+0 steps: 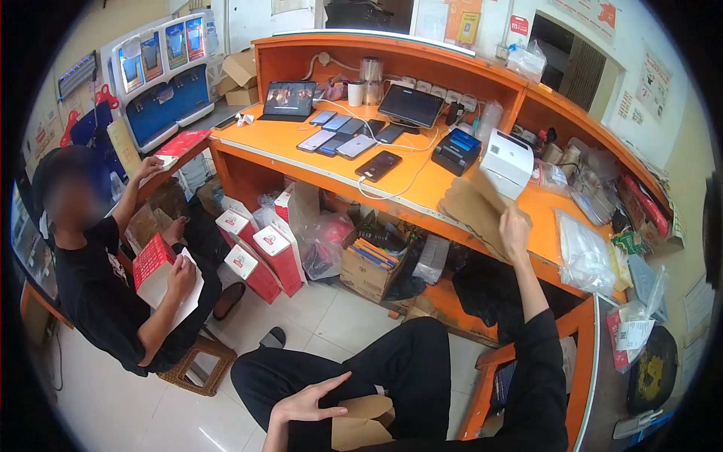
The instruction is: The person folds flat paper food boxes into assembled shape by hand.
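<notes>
Cardboard, flat and brown (476,213), is up at the counter's front edge, pinched along its right side by your right hand (515,235), arm stretched well forward. Its long axis slants from upper left down to lower right; more than one layer seems to show, though you can't be sure from here. White printer (506,162) just behind it, orange counter (260,138) beneath or beyond. Second piece, a brown carton (364,423), sits low in your lap, its flaps towards your knees; lower end cut off by the frame, so its long axis can't be told. Left hand (310,404) is unclenched, fingers spread, thumb at the carton's left edge; contact uncertain. Relation that counts: the carton lies just right of your left hand, clearly the nearer one, while the flat cardboard lies forward and right, well apart from the lap and within the right hand's hold only. Off to your left, a seated co-worker (86,290) holds a red-and-white box (154,269).
</notes>
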Action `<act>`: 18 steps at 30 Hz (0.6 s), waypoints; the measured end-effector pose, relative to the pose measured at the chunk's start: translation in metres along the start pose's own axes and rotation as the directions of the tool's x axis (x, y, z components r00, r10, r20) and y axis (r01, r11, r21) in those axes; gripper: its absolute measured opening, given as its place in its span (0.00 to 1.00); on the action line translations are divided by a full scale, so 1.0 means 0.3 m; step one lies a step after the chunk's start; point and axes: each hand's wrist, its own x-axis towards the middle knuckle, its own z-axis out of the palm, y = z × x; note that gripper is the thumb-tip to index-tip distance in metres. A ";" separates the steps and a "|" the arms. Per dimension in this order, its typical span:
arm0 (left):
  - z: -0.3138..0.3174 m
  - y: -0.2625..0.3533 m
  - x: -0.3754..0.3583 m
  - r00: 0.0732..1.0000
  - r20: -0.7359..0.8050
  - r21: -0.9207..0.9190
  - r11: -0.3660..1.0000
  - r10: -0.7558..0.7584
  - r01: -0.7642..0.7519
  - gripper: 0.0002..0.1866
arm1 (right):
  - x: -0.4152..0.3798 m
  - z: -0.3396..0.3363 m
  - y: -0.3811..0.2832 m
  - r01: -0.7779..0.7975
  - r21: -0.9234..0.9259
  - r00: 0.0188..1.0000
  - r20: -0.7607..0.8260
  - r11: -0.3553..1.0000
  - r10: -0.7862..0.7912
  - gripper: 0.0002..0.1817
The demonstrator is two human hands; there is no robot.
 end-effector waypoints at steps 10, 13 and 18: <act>-0.042 0.257 0.118 0.758 -0.508 0.389 0.895 0.408 -0.221 0.31 | -0.352 -0.502 -0.609 0.373 0.665 0.927 -0.305 0.647 -0.220 0.03; -0.025 0.312 0.173 0.672 -0.466 0.706 0.700 0.575 -0.109 0.34 | -0.464 -0.565 -0.723 0.200 0.870 0.929 -0.022 0.451 -0.369 0.03; -0.045 0.349 0.198 0.652 -0.563 0.742 0.658 0.508 0.128 0.34 | -0.507 -0.593 -0.760 -0.389 0.911 0.737 0.399 0.140 -0.546 0.06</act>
